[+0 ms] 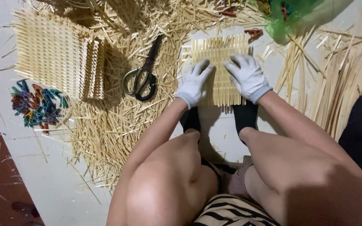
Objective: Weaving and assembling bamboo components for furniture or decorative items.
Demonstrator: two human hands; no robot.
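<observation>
Both gloved hands, the left hand (194, 83) and right hand (248, 77), lay flat and spread on the half-woven mat (218, 52), right of the scissors (143, 75), loose sticks (118, 121) still waiting.

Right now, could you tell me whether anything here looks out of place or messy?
Loose bamboo slivers litter the floor around the scissors. The woven mat under the left hand and right hand looks square.

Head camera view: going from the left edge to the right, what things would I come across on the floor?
Pile of coloured clips → stack of woven strip mats → scissors → left hand → woven mat being pressed → right hand → loose bamboo strips.
</observation>
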